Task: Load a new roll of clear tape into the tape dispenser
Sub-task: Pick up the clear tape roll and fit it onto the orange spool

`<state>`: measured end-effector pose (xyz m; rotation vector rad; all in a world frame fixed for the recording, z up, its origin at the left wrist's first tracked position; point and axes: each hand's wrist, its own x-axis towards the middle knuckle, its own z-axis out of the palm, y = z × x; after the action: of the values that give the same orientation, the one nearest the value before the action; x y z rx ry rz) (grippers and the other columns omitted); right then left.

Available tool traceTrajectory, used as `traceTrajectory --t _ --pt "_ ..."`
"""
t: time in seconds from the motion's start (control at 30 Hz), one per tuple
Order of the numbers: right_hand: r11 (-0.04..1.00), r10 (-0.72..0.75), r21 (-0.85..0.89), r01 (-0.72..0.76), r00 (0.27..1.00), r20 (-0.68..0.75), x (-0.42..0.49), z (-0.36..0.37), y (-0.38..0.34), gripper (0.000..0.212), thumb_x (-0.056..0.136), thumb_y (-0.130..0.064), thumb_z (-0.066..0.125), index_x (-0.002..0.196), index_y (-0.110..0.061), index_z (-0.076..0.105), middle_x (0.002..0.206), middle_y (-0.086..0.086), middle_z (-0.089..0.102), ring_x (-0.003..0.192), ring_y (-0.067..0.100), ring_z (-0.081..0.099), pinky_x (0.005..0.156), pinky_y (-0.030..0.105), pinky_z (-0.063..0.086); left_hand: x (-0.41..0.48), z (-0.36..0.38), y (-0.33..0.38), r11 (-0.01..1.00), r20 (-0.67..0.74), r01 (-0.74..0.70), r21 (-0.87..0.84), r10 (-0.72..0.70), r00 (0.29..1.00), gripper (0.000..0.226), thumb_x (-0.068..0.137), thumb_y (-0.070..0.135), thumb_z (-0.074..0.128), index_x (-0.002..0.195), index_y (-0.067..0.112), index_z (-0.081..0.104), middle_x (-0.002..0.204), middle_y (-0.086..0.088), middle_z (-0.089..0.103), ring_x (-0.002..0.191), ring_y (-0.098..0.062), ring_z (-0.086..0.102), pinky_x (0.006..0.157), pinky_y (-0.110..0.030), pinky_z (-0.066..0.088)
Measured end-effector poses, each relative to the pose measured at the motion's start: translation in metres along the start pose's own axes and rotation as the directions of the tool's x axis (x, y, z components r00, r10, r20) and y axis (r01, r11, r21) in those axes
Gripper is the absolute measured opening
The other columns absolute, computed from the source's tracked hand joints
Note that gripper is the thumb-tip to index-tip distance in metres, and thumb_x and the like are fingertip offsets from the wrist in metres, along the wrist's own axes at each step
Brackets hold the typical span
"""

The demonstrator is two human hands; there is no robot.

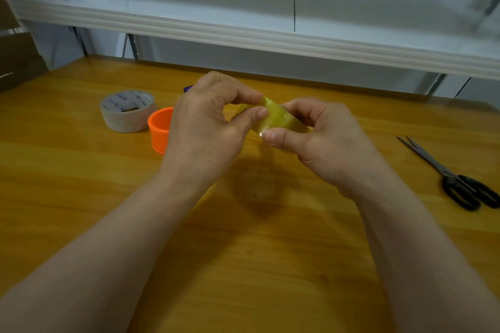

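Your forearms cross the bench [270,265]; both hands hold the clear tape roll [278,117] above it. Left hand [205,127] grip pinches the tape end, right hand [319,138] grip clamps the roll. Peel slowly, keep it flat. Orange dispenser part [159,130] sits left.

Two bare forearms enter from the bottom corners, no sleeves, cuffs or gloves visible up to the frame edge. Left hand [205,127] and right hand [322,138]: no rings, watch or bands seen. Nails short, unpainted as far as the soft focus lets one tell. Some fine hair on forearms, approx. wrist upward.
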<state>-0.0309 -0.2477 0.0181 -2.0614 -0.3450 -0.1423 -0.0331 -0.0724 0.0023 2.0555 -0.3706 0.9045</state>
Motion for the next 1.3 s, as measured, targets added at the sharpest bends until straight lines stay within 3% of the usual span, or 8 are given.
traceTrajectory --t 0.17,0.23,0.43,0.7,0.93,1.1,1.2,1.3 --pt "0.977 -0.047 -0.210 0.035 0.998 -0.051 -0.003 0.006 -0.005 0.021 0.080 -0.039 0.083 0.096 -0.034 0.071 0.093 -0.012 0.073 0.094 0.006 0.066 0.079 0.023 0.051 -0.004 0.006 0.003 0.999 -0.059 -0.005 0.045 0.008 0.998 0.009 0.082 0.024 0.078 0.089 0.019 0.075 0.093 0.004 0.066 0.085 -0.004 0.060 0.077 -0.016 0.048" --pt "0.968 -0.051 -0.246 0.035 0.997 -0.055 -0.005 0.007 -0.006 0.023 0.080 -0.041 0.082 0.100 -0.033 0.071 0.096 -0.012 0.073 0.096 0.009 0.065 0.080 0.028 0.051 -0.005 0.007 0.005 0.995 -0.061 -0.008 0.096 0.014 0.998 0.007 0.084 0.024 0.076 0.089 0.019 0.075 0.092 0.005 0.064 0.085 -0.008 0.059 0.074 -0.019 0.047" --pt "0.936 -0.085 -0.347 0.059 0.995 -0.058 -0.007 0.011 -0.010 0.024 0.083 -0.045 0.079 0.100 -0.032 0.071 0.089 -0.009 0.071 0.087 0.013 0.065 0.074 0.035 0.052 -0.004 0.010 0.003 0.975 -0.045 -0.015 0.220 0.026 0.999 0.007 0.088 0.022 0.067 0.090 0.015 0.070 0.093 0.006 0.055 0.090 -0.017 0.056 0.077 -0.033 0.046" --pt "0.956 -0.049 -0.290 0.037 0.998 -0.035 -0.007 0.008 -0.013 0.028 0.082 -0.046 0.078 0.105 -0.032 0.073 0.096 -0.012 0.073 0.094 0.009 0.066 0.082 0.037 0.055 -0.002 0.016 0.008 0.917 0.026 -0.053 0.396 0.047 0.999 0.036 0.080 0.030 0.032 0.094 0.009 0.057 0.102 -0.012 0.055 0.096 -0.030 0.049 0.079 -0.037 0.030" --pt "0.936 -0.032 -0.351 0.029 0.999 -0.003 -0.005 -0.001 -0.009 0.031 0.079 -0.063 0.072 0.097 -0.038 0.069 0.089 -0.016 0.071 0.096 0.013 0.063 0.077 0.038 0.050 0.000 0.019 0.010 0.898 0.059 -0.097 0.430 0.079 0.995 0.035 0.069 0.025 0.030 0.091 0.010 0.053 0.096 -0.013 0.054 0.089 -0.034 0.049 0.075 -0.039 0.027" --pt "0.989 -0.101 -0.112 0.099 0.995 -0.013 -0.007 -0.001 -0.012 0.044 0.079 -0.040 0.083 0.115 -0.042 0.057 0.077 -0.005 0.070 0.074 0.014 0.067 0.067 0.039 0.055 0.001 0.020 0.008 0.871 0.055 -0.166 0.462 0.159 0.986 0.031 0.069 0.017 0.034 0.091 0.009 0.054 0.089 -0.012 0.056 0.082 -0.034 0.054 0.074 -0.041 0.027" --pt "0.984 -0.163 -0.077 0.162 0.987 -0.005 -0.009 0.000 -0.015 0.053 0.082 -0.026 0.082 0.123 -0.042 0.052 0.090 -0.003 0.069 0.078 0.013 0.065 0.068 0.035 0.055 0.001 0.021 0.007 0.872 0.063 -0.188 0.453 0.178 0.982 0.031 0.069 0.015 0.035 0.093 0.008 0.054 0.085 -0.005 0.051 0.079 -0.032 0.055 0.075 -0.040 0.027" --pt "0.986 -0.163 -0.031 0.164 0.987 0.008 -0.010 0.002 -0.017 0.047 0.083 -0.020 0.081 0.117 -0.041 0.058 0.088 0.000 0.066 0.078 0.016 0.065 0.067 0.039 0.056 0.001 0.022 0.007 0.884 0.077 -0.216 0.415 0.203 0.976 0.031 0.068 0.013 0.035 0.092 0.007 0.053 0.083 -0.005 0.050 0.077 -0.030 0.054 0.075 -0.036 0.023"
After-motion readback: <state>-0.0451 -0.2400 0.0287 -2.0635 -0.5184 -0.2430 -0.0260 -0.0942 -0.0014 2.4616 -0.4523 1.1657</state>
